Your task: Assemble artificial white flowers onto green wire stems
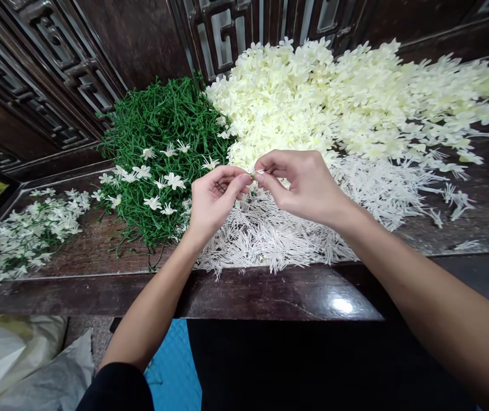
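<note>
White and green, tiny, pinched between two hands.
Held at the tips of the left hand (213, 200) on one side and the right hand (307, 185) on the other: a small flower piece (253, 173), just as near to one as to the other. Seems to lie left to right, from pinch to pinch, but too covered by fingers to tell for sure. Gripped narrow at both ends, with thumb pressed to finger. Just under, on the near side of the dark wooden bench (270, 297): a pile of thin white threads (279, 237). Just past, on the far side: a big heap of pale yellow petals (283, 105). To the left: a heap of green stems (159, 120), with some white flowers (175, 181) on top. Farther left, well apart: more white blooms (34, 228) in a bunch.
</note>
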Motion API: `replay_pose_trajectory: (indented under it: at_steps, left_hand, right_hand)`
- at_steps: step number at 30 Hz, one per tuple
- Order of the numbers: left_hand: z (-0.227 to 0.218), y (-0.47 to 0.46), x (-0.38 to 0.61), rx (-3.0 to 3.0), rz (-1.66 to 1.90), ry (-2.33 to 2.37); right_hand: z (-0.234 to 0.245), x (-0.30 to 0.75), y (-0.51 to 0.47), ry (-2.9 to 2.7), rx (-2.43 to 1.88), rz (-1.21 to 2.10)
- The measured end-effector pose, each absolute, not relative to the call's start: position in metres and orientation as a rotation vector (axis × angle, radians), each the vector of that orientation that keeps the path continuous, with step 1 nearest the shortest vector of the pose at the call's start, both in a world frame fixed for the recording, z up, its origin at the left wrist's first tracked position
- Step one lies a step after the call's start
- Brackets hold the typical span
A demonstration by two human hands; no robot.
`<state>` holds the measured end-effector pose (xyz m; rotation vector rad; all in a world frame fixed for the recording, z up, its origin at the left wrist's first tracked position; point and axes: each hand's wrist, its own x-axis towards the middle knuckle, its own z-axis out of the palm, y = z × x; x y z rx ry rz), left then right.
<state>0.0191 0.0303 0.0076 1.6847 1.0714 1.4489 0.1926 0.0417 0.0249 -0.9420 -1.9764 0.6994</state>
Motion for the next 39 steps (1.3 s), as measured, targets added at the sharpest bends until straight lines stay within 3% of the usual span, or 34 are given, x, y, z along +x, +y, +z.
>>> replay_pose_trajectory:
  at_steps: [16,39]
  left_hand:
    - [-0.004,0.031,0.017,1.813,1.556,1.027]
    - [-0.008,0.03,0.016,1.966,1.698,0.981]
  right_hand:
    - [0.023,0.193,0.043,-1.997,-0.815,0.711]
    - [0.017,0.191,0.041,-2.033,-0.674,0.435]
